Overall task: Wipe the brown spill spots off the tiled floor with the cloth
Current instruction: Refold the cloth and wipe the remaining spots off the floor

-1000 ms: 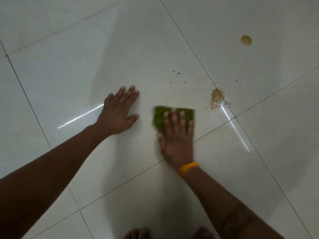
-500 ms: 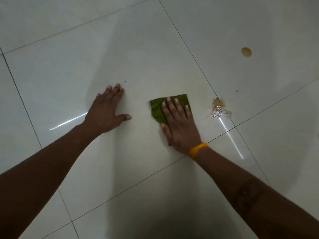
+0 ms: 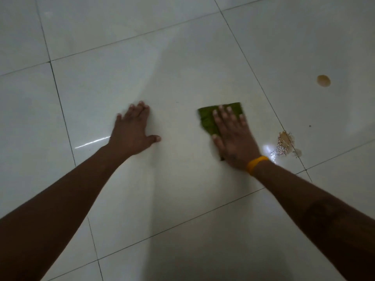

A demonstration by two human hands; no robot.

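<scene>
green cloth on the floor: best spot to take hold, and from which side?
The green cloth lies flat under the right hand, so no edge stands up to pinch. Best bet is probably the exposed far-left corner: come from above and the left, press fingers down and gather a fold.

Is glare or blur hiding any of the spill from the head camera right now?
Head view: dim overall; bright glare sits on the near spill, washing out its left edge; left hand fingertips motion-blurred; far spot clear; grout lines bowed by the wide lens.
</scene>
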